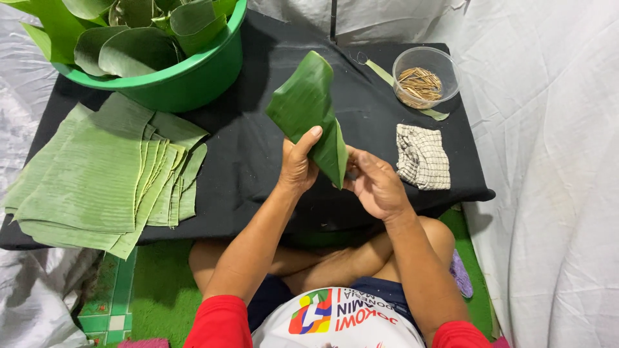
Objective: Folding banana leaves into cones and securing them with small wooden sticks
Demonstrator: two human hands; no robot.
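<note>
- Head view: both hands held a folded leaf [308, 109] above the black table [271, 148].
- Left hand [298, 164] pinched its lower edge, thumb up.
- Right hand [374, 183] curled, gripping the lower tip.
- Leaf's long axis ran up and away from hands, tilted slightly.

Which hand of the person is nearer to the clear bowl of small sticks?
The right hand. It holds the folded leaf below and left of the clear bowl, close to the checked cloth. The left hand grips the leaf farther left.
</note>
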